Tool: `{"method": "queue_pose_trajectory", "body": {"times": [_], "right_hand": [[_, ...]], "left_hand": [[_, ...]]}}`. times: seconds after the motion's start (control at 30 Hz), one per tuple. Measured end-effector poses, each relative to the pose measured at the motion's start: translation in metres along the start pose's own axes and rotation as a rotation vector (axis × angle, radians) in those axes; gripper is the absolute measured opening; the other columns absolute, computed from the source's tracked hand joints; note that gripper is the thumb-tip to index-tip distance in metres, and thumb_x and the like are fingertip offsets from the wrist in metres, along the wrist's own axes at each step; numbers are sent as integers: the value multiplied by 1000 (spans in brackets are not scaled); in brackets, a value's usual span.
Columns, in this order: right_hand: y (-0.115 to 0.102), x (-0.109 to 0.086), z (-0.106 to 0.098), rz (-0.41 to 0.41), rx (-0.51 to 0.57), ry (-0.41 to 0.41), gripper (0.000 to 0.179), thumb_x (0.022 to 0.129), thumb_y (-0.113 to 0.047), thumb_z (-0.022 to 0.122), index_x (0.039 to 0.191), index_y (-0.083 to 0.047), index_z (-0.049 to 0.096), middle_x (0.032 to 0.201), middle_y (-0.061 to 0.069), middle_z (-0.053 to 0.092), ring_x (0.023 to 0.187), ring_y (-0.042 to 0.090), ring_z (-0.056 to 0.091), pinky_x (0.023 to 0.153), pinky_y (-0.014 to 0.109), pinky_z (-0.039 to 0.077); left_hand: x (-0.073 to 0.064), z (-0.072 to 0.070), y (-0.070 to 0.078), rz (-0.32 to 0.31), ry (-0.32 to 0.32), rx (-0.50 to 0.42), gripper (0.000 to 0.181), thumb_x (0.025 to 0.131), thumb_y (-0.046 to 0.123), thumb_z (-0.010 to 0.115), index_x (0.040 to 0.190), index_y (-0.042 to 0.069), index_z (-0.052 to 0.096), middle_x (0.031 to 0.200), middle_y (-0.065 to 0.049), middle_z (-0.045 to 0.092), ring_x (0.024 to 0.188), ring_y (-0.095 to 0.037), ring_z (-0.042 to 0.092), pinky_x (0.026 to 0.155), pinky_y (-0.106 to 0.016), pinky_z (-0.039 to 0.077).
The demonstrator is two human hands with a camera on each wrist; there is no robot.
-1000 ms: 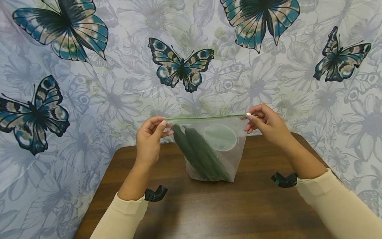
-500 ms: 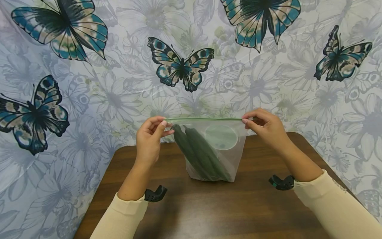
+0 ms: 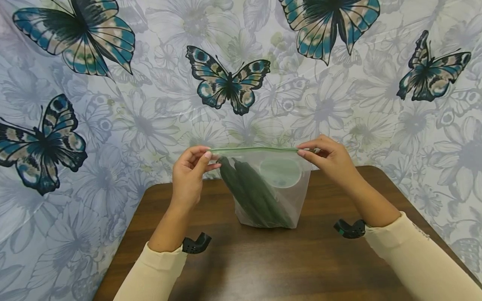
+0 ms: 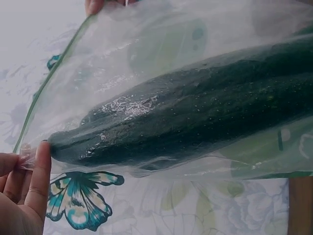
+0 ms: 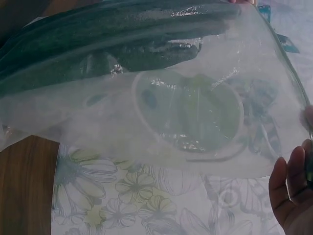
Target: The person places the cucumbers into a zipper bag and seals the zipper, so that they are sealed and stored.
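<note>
A clear plastic zip bag point(image 3: 299, 200) stands on the table with its green zip strip point(image 3: 256, 149) stretched level along the top. Long dark green cucumbers point(image 3: 250, 188) lean inside it, their upper ends toward the left corner; the left wrist view shows their glossy skin point(image 4: 161, 122) through the film. My left hand point(image 3: 189, 175) pinches the bag's top left corner between thumb and fingers. On the other side my right hand point(image 3: 335, 161) pinches the zip strip a little in from the right corner. A pale green oval print point(image 5: 195, 112) shows on the bag.
The brown wooden table point(image 3: 263, 267) reaches back to a hanging cloth point(image 3: 324, 100) printed with butterflies and flowers. Black wrist cameras point(image 3: 197, 243) sit below both hands, beside the cream sleeves point(image 3: 154, 271).
My right hand has slid left along the zip strip from the right corner, thumb and finger on it. My left hand stays at its corner, and the bag has hardly moved.
</note>
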State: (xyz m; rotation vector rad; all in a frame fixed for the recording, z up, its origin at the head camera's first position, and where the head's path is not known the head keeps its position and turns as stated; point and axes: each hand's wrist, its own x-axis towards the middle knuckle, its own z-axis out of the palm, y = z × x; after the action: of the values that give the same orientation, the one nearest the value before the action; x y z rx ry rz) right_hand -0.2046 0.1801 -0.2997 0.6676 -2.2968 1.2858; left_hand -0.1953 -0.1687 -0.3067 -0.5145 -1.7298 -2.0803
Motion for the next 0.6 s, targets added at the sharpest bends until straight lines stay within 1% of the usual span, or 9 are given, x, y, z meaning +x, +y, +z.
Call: {"method": "queue_pose_trajectory", "body": {"times": [0.17, 0.27, 0.37, 0.47, 0.53, 0.6], "right_hand": [[-2, 9, 1, 91, 0, -10, 18, 96, -26, 71, 112, -21, 78, 89, -7, 60, 72, 15, 46, 60, 24, 43], [-1, 18, 2, 149, 7, -7, 22, 97, -33, 69, 113, -20, 77, 88, -7, 58, 69, 18, 44, 59, 27, 41], [5, 33, 5, 183, -11, 12, 29, 98, -37, 67, 116, -17, 77, 87, -7, 56, 72, 18, 44, 62, 27, 41], [12, 50, 11, 208, -10, 53, 32, 99, -36, 66, 118, -12, 76, 88, -9, 56, 77, 17, 45, 65, 26, 42], [16, 61, 14, 217, -7, 92, 33, 99, -37, 65, 119, -12, 76, 89, -11, 55, 78, 15, 45, 65, 25, 41], [18, 69, 15, 210, 11, 142, 33, 98, -36, 66, 118, -11, 76, 90, -13, 54, 78, 14, 45, 66, 25, 40]], "left_hand": [[5, 1, 0, -32, 4, 13, 17, 99, 8, 64, 110, -4, 63, 95, -5, 68, 91, -17, 73, 79, -35, 65], [12, 4, 0, -67, 29, 47, 16, 99, 10, 65, 109, -2, 63, 95, -5, 67, 91, -18, 74, 79, -35, 65], [24, 8, -4, -108, 57, 88, 16, 99, 12, 64, 109, 0, 63, 96, -6, 67, 91, -18, 74, 80, -34, 65], [40, 12, -9, -129, 72, 108, 16, 100, 13, 63, 110, 0, 62, 96, -7, 66, 92, -19, 73, 83, -35, 64], [50, 15, -14, -121, 79, 99, 15, 101, 12, 62, 110, 0, 62, 96, -6, 66, 93, -19, 73, 86, -35, 64], [59, 17, -17, -86, 79, 78, 14, 101, 11, 62, 109, 0, 63, 95, -6, 65, 93, -18, 73, 87, -36, 63]]}}
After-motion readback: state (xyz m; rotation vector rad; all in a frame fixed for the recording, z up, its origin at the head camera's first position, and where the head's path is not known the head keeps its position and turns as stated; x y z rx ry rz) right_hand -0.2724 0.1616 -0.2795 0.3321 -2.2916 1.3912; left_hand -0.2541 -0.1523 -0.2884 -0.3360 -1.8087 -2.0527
